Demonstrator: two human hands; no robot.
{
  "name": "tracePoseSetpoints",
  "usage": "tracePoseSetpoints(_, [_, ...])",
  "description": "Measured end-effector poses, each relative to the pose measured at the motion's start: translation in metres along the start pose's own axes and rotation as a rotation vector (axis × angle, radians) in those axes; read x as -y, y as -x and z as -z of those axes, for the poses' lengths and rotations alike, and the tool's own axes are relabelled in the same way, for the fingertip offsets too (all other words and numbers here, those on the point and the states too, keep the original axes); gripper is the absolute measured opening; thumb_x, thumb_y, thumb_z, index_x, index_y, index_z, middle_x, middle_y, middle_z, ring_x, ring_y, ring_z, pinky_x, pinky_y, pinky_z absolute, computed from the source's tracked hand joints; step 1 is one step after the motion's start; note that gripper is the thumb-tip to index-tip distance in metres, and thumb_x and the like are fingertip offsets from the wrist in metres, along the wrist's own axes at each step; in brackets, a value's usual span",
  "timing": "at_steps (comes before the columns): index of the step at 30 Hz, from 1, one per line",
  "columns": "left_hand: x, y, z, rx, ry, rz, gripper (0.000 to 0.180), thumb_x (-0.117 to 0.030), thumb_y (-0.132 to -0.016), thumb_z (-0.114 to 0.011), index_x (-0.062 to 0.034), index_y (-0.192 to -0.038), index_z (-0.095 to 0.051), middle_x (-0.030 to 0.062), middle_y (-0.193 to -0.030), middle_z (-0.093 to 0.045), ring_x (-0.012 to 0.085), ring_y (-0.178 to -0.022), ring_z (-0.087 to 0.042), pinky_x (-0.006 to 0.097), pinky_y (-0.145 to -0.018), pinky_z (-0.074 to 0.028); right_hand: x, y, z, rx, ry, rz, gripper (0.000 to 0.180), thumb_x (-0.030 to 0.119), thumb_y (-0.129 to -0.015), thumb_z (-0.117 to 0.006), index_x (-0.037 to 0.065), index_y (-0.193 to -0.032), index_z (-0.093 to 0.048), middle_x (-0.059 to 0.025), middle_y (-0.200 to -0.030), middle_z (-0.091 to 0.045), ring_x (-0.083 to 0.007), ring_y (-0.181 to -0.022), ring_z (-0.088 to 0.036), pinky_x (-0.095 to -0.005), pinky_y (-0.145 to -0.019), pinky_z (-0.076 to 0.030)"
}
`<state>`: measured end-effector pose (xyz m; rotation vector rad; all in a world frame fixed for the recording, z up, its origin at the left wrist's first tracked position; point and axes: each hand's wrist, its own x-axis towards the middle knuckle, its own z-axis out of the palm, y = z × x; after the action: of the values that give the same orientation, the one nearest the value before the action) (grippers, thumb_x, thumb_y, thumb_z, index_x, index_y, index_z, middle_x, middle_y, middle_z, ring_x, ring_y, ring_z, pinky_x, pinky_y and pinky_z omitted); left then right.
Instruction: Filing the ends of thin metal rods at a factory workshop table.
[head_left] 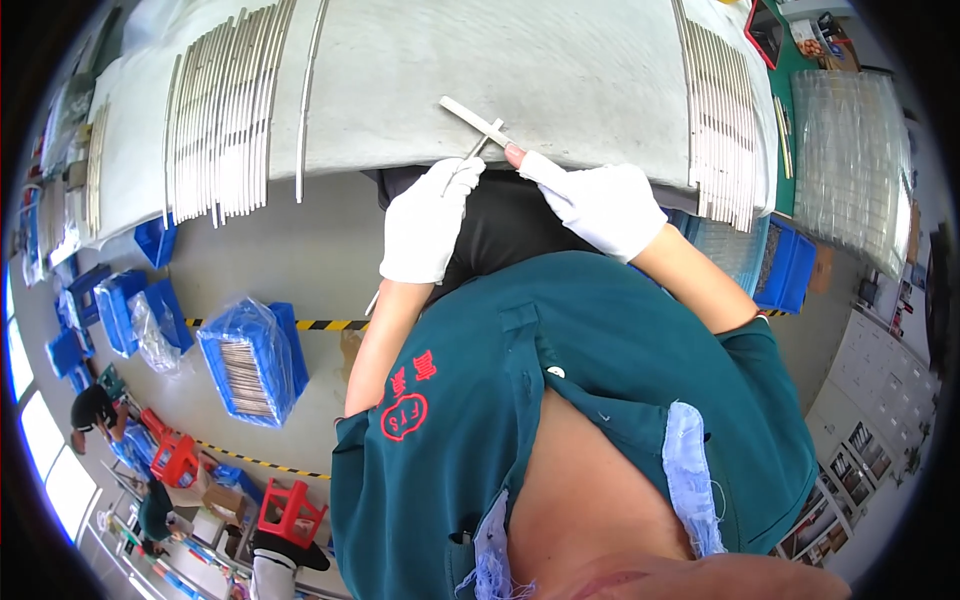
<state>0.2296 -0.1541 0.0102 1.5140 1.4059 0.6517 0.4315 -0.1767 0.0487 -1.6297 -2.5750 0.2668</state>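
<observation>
My left hand (425, 222), in a white glove, is closed around a thin metal rod (479, 148). The rod slants up past the fingertips, and its lower end shows below the wrist. My right hand (605, 208), also gloved with a bare fingertip showing, pinches a flat, pale stick (463, 111). That stick lies across the rod near its upper end, and the two form a cross at the front edge of the grey-covered table (500, 60). Whether they press together I cannot tell.
Rows of metal rods lie at the table's left (225, 120) and right (720, 120), with one separate rod (310, 100). A plastic-lined blue crate (210, 345) of rods stands on the floor. Clear plastic tubing (850, 160) is stacked at right. People and red stools (290, 512) are lower left.
</observation>
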Motion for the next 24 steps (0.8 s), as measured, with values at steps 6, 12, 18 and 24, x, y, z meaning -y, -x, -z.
tracePoseSetpoints(6, [-0.005, 0.0, 0.003, 0.066, 0.294, 0.215, 0.022, -0.019, -0.088, -0.054, -0.0044, -0.102, -0.063, 0.0041, -0.075, -0.063, 0.0088, -0.061, -0.054, 0.022, -0.06, -0.044, -0.009, 0.025, 0.001, 0.077, 0.131, 0.024, 0.047, 0.017, -0.085, -0.052, 0.028, -0.13, -0.044, -0.0011, -0.044, -0.043, -0.0203, -0.035, -0.045, -0.0321, -0.035, -0.036])
tracePoseSetpoints(12, [-0.008, -0.001, 0.004, 0.079, 0.235, 0.192, 0.021, -0.018, -0.088, -0.054, -0.0046, -0.102, -0.063, 0.0025, -0.075, -0.061, 0.0069, -0.057, -0.05, 0.021, -0.057, -0.042, -0.004, 0.004, -0.017, -0.154, -0.025, -0.013, 0.051, 0.016, -0.084, -0.051, 0.03, -0.131, -0.041, -0.0003, -0.044, -0.044, -0.0179, -0.034, -0.044, -0.0309, -0.033, -0.034])
tracePoseSetpoints(18, [-0.003, 0.0, 0.003, 0.086, 0.288, 0.169, 0.021, -0.018, -0.087, -0.055, -0.0052, -0.101, -0.064, 0.0017, -0.075, -0.061, 0.0063, -0.057, -0.049, 0.021, -0.057, -0.042, -0.007, 0.022, -0.01, -0.086, 0.017, 0.037, 0.052, 0.014, -0.082, -0.052, 0.027, -0.132, -0.041, 0.0004, -0.044, -0.043, -0.0169, -0.034, -0.045, -0.0309, -0.033, -0.034])
tracePoseSetpoints(24, [0.003, -0.003, 0.003, 0.143, 0.421, 0.217, 0.021, -0.016, -0.088, -0.054, -0.0024, -0.101, -0.063, 0.0006, -0.071, -0.058, 0.0048, -0.057, -0.046, 0.02, -0.055, -0.039, -0.004, 0.015, -0.014, -0.092, -0.045, -0.01, 0.05, 0.014, -0.083, -0.051, 0.028, -0.131, -0.042, -0.0005, -0.044, -0.043, -0.0182, -0.034, -0.045, -0.0318, -0.033, -0.034])
